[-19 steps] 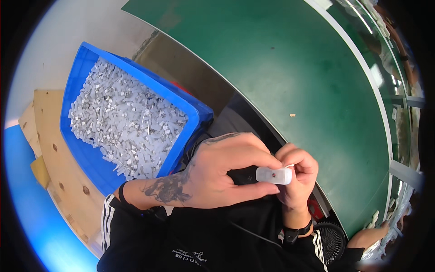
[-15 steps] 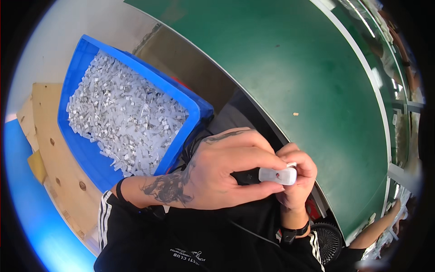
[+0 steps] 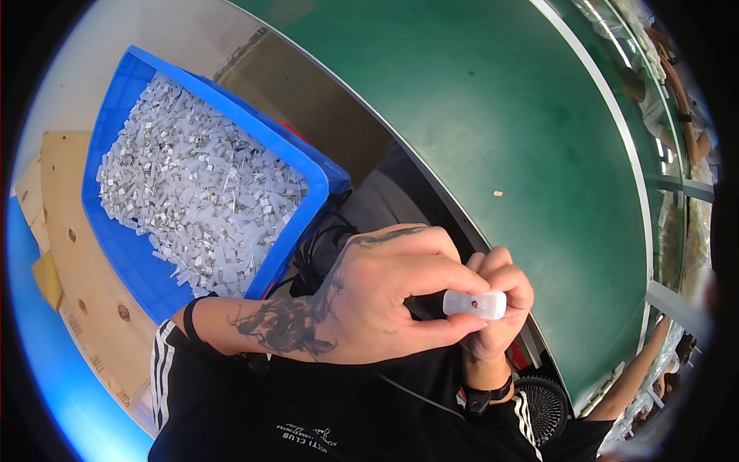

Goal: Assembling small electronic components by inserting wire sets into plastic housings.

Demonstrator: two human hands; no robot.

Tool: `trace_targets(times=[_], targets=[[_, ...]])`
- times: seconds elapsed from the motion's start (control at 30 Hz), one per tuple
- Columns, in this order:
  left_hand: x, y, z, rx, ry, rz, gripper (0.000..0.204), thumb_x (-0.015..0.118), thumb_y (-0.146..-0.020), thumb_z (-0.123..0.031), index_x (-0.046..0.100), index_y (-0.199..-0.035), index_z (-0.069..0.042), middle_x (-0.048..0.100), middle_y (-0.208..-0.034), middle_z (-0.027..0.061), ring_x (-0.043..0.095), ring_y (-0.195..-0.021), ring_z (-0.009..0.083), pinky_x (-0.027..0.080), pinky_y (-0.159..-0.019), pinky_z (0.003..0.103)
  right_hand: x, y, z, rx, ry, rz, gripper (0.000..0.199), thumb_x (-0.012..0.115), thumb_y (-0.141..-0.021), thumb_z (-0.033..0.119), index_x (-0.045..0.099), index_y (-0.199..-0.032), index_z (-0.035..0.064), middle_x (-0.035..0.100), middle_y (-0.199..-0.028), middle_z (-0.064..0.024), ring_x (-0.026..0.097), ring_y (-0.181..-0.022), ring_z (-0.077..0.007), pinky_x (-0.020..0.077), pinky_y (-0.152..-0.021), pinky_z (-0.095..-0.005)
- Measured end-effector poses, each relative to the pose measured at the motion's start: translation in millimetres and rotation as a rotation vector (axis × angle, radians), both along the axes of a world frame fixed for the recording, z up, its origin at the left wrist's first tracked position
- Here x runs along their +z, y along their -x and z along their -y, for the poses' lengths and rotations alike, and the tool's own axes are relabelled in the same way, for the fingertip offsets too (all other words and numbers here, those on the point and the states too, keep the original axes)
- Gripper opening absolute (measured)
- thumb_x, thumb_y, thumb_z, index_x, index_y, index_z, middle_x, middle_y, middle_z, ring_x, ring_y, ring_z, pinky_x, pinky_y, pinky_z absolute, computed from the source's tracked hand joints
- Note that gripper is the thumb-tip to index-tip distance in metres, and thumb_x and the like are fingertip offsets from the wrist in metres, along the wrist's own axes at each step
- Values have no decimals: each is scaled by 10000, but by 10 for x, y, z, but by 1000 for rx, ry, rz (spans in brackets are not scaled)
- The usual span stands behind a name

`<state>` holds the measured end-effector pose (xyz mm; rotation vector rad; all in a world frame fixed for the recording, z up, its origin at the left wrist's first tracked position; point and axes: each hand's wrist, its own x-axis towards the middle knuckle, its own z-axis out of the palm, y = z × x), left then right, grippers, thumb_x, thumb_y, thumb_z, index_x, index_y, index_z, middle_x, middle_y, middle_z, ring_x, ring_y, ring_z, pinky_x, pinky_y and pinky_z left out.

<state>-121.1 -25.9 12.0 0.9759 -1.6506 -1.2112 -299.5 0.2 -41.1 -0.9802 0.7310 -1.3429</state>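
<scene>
At the lower centre of the frame, our left hand (image 3: 385, 300) and right hand (image 3: 496, 308) both pinch a small white plastic clip (image 3: 475, 304). We judge we are pressing it together; next we need a steady squeeze.

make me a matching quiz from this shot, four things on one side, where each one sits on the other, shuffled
Things:
1. small white plastic part
2. blue bin
3. green belt
4. black wristband

Places:
A. on the right wrist
B. pinched between the fingertips of both hands
C. far left, full of small white and metal pieces
D. curving across the top and right

Pairs: 1-B, 2-C, 3-D, 4-A
</scene>
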Motion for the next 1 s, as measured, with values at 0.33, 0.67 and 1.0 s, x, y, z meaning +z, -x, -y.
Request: trace_targets(times=[0.33, 0.67, 1.0], targets=[[14, -8, 26, -31, -28, -10, 301, 818, -634, -69, 713, -917, -68, 643, -809, 36, 623, -706, 172, 512, -728, 324, 107, -97, 4, 141, -43, 126, 174, 562, -900, 141, 418, -933, 50, 460, -852, -80, 441, -665, -120, 412, -622, -260], [932, -917, -212, 45, 462, 261, 240, 806, -660, -142, 685, -863, -101, 616, -807, 21, 591, -686, 178, 507, -636, 285, 603, 876, 510, -113, -241, -402, 258, 609, -892, 169, 527, -1110, 56, 556, -913, -2, 505, -722, -64, 405, -616, -200], [1443, -1709, -553, 133, 632, 379, 235, 553, -802, -130, 610, -1028, -100, 548, -706, -21, 460, -578, 73, 402, -530, 228, -8, 4552, 2959, -506, -438, -660, 277, 598, -917, 186, 619, -1161, 56, 594, -1066, 61, 459, -728, 9, 355, -608, -134]])
